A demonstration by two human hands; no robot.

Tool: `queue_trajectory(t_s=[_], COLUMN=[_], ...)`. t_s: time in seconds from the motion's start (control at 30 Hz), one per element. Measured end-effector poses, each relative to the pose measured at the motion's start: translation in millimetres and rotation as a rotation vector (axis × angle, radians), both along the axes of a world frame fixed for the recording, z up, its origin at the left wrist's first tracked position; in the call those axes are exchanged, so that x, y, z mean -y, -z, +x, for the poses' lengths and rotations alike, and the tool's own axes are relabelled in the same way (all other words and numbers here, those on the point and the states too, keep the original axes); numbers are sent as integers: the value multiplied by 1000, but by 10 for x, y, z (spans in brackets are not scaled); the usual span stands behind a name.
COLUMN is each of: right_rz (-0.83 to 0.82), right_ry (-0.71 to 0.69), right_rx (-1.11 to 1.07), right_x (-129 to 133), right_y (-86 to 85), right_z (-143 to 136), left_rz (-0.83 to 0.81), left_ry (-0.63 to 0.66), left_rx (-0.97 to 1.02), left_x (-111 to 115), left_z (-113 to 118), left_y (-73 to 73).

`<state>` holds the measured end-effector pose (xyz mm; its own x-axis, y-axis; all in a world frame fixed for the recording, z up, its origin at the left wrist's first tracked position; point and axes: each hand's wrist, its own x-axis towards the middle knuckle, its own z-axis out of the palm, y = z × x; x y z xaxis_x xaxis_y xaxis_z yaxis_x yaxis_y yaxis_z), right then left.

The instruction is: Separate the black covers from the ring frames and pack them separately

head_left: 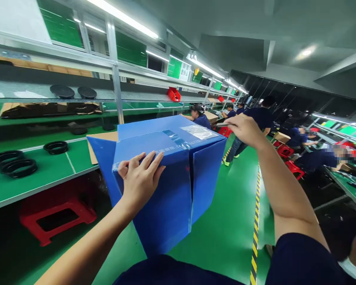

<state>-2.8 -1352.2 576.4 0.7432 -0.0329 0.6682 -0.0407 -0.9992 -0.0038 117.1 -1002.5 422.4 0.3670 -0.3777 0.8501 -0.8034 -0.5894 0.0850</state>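
Note:
A large blue box stands in front of me at the edge of the workbench. Clear tape and a shiny transparent patch are on its top face, and a side flap sticks out at the left. My left hand rests on the box's near upper edge, its fingers spread over the top. Raised above the box's right far corner, my right hand is closed around a thin grey tool. The fingers hide most of that tool, so its kind is unclear.
Black rings lie on the green workbench at left. Beneath it is a red stool. A yellow-black floor stripe runs along the aisle. Several co-workers sit at benches on both sides; one person stands ahead.

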Motion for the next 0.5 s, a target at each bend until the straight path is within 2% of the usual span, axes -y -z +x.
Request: queue_trajectory(t_s=[0.07, 0.13, 0.17, 0.23, 0.3, 0.37, 0.43, 0.5], right_rz=[443, 840, 984, 1163, 1260, 1289, 1195, 962], right_ry=[-192, -418, -519, -674, -758, -782, -756, -651], right_rx=[228, 289, 279, 246, 223, 202, 203, 270], right_x=[-247, -642, -871, -1317, -1655, -1816, -1812, -1713], right_y=[213, 532, 701, 991, 1167, 1235, 1257, 1300], right_z=[55, 262, 400, 692, 955, 1151, 1261, 1293], left_rz=[-7, -14, -10, 17, 48, 48, 11, -49], left_ry=[-3, -4, 3, 36, 79, 111, 126, 136], left_rx=[-59, -128, -161, -214, -253, -278, -292, -309], left_x=[88, 200, 255, 353, 421, 453, 460, 454], left_z=[50, 96, 121, 180, 254, 343, 447, 563], left_y=[-66, -136, -167, -211, -227, -222, -210, -206])
